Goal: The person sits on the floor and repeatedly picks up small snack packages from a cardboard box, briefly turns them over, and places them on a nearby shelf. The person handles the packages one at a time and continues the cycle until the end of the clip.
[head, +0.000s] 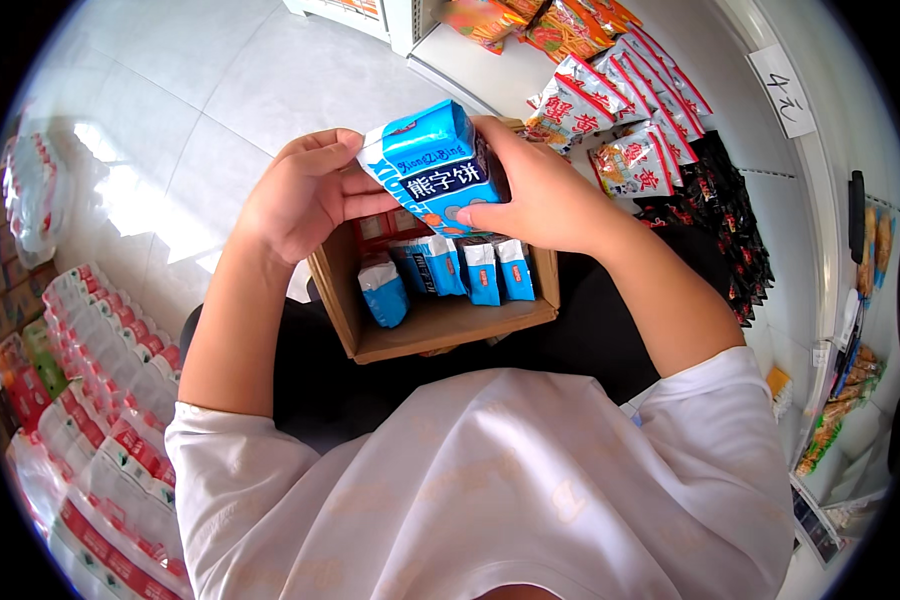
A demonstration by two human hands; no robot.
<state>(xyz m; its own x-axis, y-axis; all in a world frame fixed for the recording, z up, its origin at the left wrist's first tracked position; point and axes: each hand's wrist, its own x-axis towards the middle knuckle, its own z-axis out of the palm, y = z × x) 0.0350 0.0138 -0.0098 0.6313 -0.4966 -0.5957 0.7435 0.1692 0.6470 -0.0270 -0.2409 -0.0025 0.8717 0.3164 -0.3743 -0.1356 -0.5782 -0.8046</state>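
Observation:
Above an open cardboard box (450, 337), a blue biscuit packet (435, 161) with printed writing is held up between my hands. My right hand (529, 184) grips its right end, thumb along the near face and fingers behind. At the packet's white left end is my left hand (315, 187), its thumb and fingertips against the wrapper. Inside the box, several similar blue and white packets (482, 274) stand along the far side. One packet (384, 292) sits apart at the left. The held packet hides part of the box's far edge.
To the right, a white shelf (480, 79) carries orange snack bags (570, 30), red-and-white bags (577, 105) and black packets (727, 217). A handwritten price card (781, 90) hangs on the shelf edge. Shrink-wrapped bottles (112, 322) are stacked on the left, beside grey floor tiles (157, 67).

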